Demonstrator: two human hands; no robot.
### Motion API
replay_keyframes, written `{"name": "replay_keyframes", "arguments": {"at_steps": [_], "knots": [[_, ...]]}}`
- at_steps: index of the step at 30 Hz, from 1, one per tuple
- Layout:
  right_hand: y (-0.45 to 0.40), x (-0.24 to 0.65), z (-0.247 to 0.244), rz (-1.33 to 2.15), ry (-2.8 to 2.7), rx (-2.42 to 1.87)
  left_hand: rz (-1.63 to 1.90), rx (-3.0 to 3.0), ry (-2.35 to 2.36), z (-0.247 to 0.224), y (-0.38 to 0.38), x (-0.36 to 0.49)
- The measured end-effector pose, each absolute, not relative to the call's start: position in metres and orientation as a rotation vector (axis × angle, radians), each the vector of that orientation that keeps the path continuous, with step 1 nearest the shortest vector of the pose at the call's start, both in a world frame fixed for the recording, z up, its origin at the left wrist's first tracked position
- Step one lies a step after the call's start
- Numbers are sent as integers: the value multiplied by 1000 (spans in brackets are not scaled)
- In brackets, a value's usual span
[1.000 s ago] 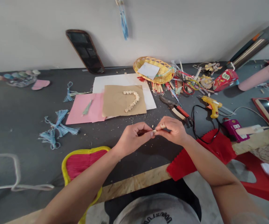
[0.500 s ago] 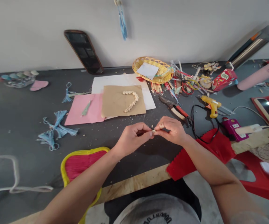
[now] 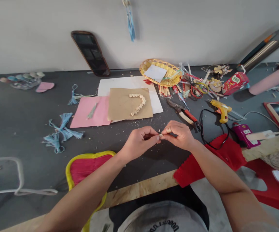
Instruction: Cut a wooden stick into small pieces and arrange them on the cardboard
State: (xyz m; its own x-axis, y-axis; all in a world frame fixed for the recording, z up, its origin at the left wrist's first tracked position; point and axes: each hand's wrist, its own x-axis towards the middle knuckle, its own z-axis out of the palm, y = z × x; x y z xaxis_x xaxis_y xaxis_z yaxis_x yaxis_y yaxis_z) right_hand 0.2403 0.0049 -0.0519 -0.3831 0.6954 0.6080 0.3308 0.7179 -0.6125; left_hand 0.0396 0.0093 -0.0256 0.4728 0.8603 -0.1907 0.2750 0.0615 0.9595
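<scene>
1. One dark grey tabletop (image 3: pixel 28 129) bears a square brown paper sheet (image 3: pixel 120 106), beyond the hands.
2. The left hand (image 3: pixel 139 141) and right hand (image 3: pixel 180 137) nearly meet, fingertips pinching a tiny, pale, stick-like piece (image 3: pixel 161 135) between them.
3. Judged step: fine two-handed fingertip work; moving that piece calls for a light, steady pinch.

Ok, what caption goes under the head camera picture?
Left hand and right hand pinch a tiny pale piece near pruning shears and a yellow glue gun.
</scene>
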Motion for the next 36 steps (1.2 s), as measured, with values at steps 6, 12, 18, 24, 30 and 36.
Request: {"name": "replay_keyframes", "arguments": {"at_steps": [6,12,18,24,30,36], "knots": [[5,241,-53,466,-2014,-794,592,1506,1062,-27,10,39],[8,243,-57,390,-2064,-836,631,1495,1137,-27,14,38],[14,245,-66,279,-2276,-974,632,1471,1167,-25,17,37],[17,246,-74,279,-2310,-1004,608,1463,1178,-23,16,37],[19,247,-76,337,-2187,-1104,618,1469,1177,-24,17,37],[18,258,-57,347,-2010,-1261,659,1458,1146,-26,19,35]]}}
